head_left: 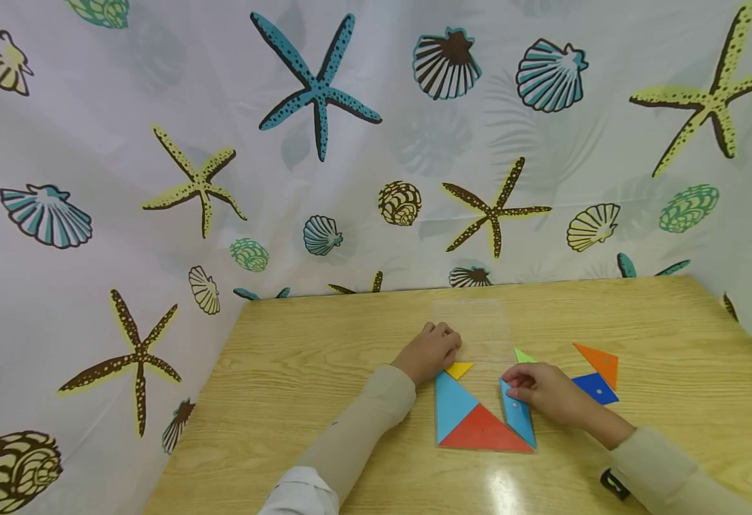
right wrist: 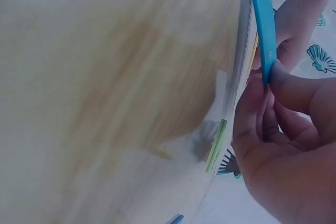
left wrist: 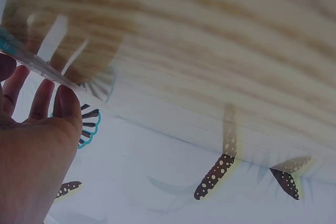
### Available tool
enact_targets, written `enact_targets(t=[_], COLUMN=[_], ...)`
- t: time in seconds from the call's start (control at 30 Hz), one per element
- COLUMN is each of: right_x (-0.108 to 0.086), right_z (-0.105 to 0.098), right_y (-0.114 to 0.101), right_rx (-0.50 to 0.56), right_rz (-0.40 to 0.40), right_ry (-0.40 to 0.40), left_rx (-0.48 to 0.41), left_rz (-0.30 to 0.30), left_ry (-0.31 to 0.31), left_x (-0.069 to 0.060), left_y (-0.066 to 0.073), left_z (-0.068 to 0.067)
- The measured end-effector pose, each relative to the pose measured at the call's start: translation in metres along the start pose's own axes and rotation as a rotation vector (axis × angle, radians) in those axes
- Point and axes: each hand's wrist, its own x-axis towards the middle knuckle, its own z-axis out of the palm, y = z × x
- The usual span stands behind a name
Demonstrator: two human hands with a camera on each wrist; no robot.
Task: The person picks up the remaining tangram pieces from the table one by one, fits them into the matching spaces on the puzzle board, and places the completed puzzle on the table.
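Note:
My right hand [head_left: 546,392] pinches a light blue parallelogram tile [head_left: 520,418] between thumb and fingers. It stands tilted at the right edge of a clear plastic tray [left wrist: 55,73]. In the tray lie a large light blue triangle [head_left: 456,408], a red triangle [head_left: 487,434] and a small yellow triangle [head_left: 459,370]. With bent fingers, my left hand [head_left: 429,352] holds the tray's upper left edge, beside the yellow triangle; its fingertips touch the clear rim in the left wrist view. The right wrist view shows the parallelogram edge-on, upright in my right fingertips.
Right of the tray are a light green triangle [head_left: 524,355], a dark blue tile [head_left: 595,388] and an orange triangle [head_left: 601,363]. A clear plastic sheet or lid [head_left: 479,325] lies behind the tray. A small black object [head_left: 614,483] sits by the right sleeve. A patterned curtain [head_left: 376,143] borders the wooden table [head_left: 299,372].

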Motion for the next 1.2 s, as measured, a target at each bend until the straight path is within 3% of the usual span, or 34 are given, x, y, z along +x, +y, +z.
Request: enact_targets(t=[0.23,0.47,0.7,0.9,1.07,1.2], right_x=[-0.001,-0.001,0.0,-0.004,-0.014,-0.021], right_z=[0.007,0.01,0.009,0.01,0.011,0.007], right_y=[0.0,-0.001,-0.005,-0.012,-0.021,-0.025], right_rx=[-0.053,-0.095,-0.122,-0.164,-0.281,-0.317], right_rz=[0.025,-0.052,-0.086,-0.178,-0.184,-0.197], right_ry=[-0.01,-0.023,0.014,-0.091,-0.144,-0.175], left_rx=[0.001,0.004,0.013,0.021,0.026,0.022], left_rz=[-0.006,-0.002,0.004,0.004,0.017,0.016], left_ry=[-0.012,-0.005,0.01,0.008,0.014,0.015], left_x=[-0.003,-0.004,0.0,0.002,0.002,0.0], left_y=[0.0,0.001,0.0,-0.001,0.0,0.001], left_z=[0.001,-0.001,-0.001,0.0,0.001,-0.001])
